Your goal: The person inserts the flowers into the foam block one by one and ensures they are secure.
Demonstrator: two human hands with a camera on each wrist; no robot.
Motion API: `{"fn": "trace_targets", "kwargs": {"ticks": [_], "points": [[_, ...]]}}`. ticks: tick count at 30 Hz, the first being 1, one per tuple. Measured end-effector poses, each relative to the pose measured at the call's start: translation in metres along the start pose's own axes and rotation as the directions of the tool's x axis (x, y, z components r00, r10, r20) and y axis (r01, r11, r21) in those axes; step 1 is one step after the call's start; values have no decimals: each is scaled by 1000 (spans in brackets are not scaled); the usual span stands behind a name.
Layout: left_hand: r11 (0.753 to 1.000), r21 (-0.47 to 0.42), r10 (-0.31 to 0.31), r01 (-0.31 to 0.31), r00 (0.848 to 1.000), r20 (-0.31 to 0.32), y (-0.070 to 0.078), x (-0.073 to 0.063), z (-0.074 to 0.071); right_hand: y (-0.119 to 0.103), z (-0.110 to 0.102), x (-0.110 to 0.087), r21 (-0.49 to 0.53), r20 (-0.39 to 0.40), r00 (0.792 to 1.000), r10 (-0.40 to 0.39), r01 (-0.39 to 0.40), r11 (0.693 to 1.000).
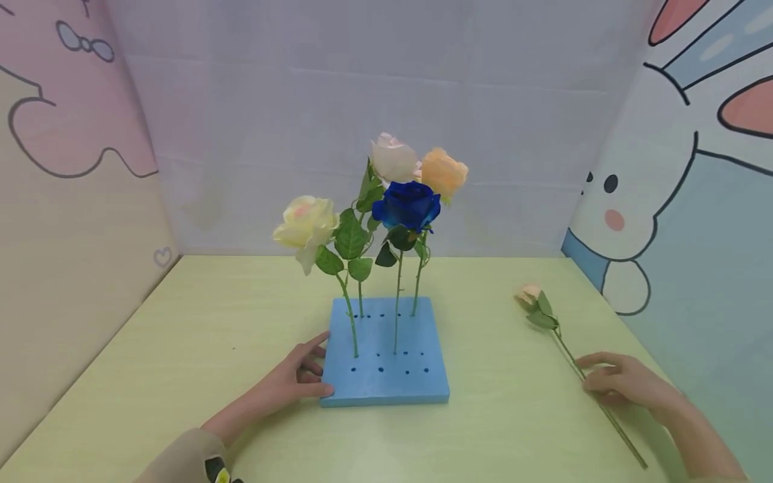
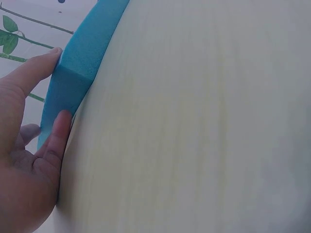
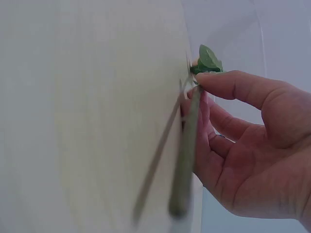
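A light-blue foam board [image 1: 386, 386] with rows of small holes lies mid-table. My left hand [image 1: 304, 369] rests against its left side, the thumb at the front corner and the index finger stretched along the edge; the left wrist view shows the same contact. Four roses stand in the board: pale yellow [image 1: 306, 225], white-pink [image 1: 394, 159], peach [image 1: 443, 172] and blue [image 1: 407, 206]. To the right, my right hand [image 1: 628, 382] pinches the stem of a peach rose [image 1: 529, 295] between thumb and fingers. Its stem end [image 3: 180, 204] points towards the right wrist camera, low over the table.
The pale yellow table [image 1: 253, 295] ends at a white cloth backdrop [image 1: 241, 147]. Cartoon-printed panels stand on both sides, with a rabbit [image 1: 634, 194] on the right one. The standing roses rise high above the board.
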State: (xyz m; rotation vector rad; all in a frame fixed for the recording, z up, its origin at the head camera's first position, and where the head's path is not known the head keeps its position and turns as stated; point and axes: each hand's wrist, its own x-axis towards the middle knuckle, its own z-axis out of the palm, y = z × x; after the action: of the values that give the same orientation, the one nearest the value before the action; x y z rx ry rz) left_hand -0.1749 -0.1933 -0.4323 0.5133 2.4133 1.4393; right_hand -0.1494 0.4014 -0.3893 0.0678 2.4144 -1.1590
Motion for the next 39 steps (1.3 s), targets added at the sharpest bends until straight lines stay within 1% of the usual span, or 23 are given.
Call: {"fn": "trace_targets", "kwargs": {"ticks": [4,7,10,13,17,20,23,25,28,29,30,31,33,35,37,39], "points": [[1000,15,2,-2,1000,-1,1,0,1,-2,0,1,22,-7,999,34,-34,999],[1000,21,0,0,1000,1,1,1,1,-2,0,2,79,17,999,31,-32,996],[1000,21,1,-1,1000,-2,2,1,1,-1,0,4,138,67,998,-18,9,990],[1000,20,1,0,1000,-6,2,1,1,-1,2,6,197,106,993,-55,33,980],[1000,20,0,0,1000,-9,2,0,1,-1,2,9,254,156,979,-128,85,963],[1000,18,-1,1,1000,-11,1,0,1,0,2,11,287,220,955,-197,129,949],[1000,14,-6,6,1000,-12,2,-1,1,0,2,12,345,297,922,-249,140,928],[1000,14,-7,8,1000,-10,2,-1,1,0,2,13,414,354,886,-299,139,900],[1000,13,-3,3,1000,-7,2,-1,1,1,3,14,519,424,824,-377,120,846],[1000,12,-1,1,1000,-6,2,-1,1,1,4,15,538,436,808,-397,119,834],[1000,12,0,0,1000,-5,2,-1,1,0,5,16,552,444,796,-411,119,825],[1000,11,2,-2,1000,-4,1,-1,1,0,7,16,554,446,795,-412,116,824],[1000,10,0,0,1000,-4,1,-1,1,-3,9,17,537,438,806,-399,121,835],[1000,12,-1,1,1000,-5,2,-1,1,-6,11,18,508,420,830,-367,120,853],[1000,13,-4,5,1000,-5,2,-2,1,-9,12,19,499,399,847,-353,122,858],[1000,14,-7,7,1000,-6,2,-2,1,-11,13,21,491,368,861,-352,142,860]]}}
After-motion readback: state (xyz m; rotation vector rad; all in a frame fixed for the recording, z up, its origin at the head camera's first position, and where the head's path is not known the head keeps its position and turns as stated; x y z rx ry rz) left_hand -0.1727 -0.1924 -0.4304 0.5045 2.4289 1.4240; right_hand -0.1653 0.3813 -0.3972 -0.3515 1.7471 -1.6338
